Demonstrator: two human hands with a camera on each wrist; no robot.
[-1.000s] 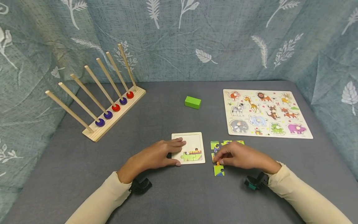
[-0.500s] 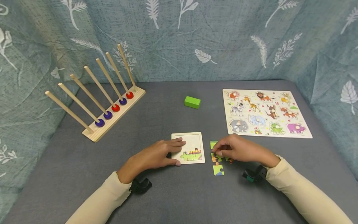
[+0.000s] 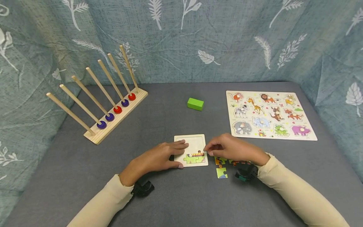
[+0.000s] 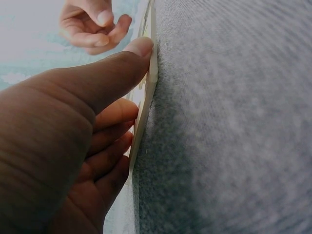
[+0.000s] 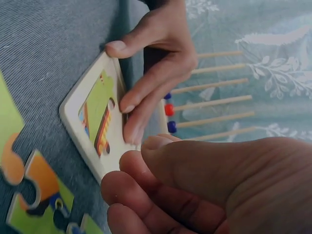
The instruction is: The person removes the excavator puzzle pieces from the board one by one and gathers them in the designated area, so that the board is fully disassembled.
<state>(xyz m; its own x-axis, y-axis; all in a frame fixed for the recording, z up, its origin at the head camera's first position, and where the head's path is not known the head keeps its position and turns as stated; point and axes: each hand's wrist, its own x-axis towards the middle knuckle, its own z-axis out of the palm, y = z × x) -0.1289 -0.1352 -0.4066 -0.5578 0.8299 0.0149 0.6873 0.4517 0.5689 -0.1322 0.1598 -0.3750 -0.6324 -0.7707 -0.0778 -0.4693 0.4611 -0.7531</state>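
Observation:
My left hand [image 3: 164,155] rests on a small wooden puzzle tray [image 3: 195,137], with its thumb at the near rim and its fingers over the left side. Joined green puzzle pieces [image 3: 194,159] with a red-and-yellow striped part lie along the tray's near side. My right hand [image 3: 233,148] hovers by the tray's right edge, its fingers loosely bent. In the left wrist view a gap separates its thumb and fingers, and nothing shows between them. Under and beside that hand lie loose pieces: one orange and green [image 5: 43,170], one green and blue [image 3: 221,172].
A wooden peg stand [image 3: 122,118] with red and purple rings stands back left. A green block [image 3: 195,104] lies behind the tray. Back right is an animal puzzle board [image 3: 266,137]. A patterned curtain [image 3: 181,41] hangs behind the grey table [image 3: 181,201].
My right hand has moved left from over the loose pieces to the tray's right edge. My left hand has stayed on the tray.

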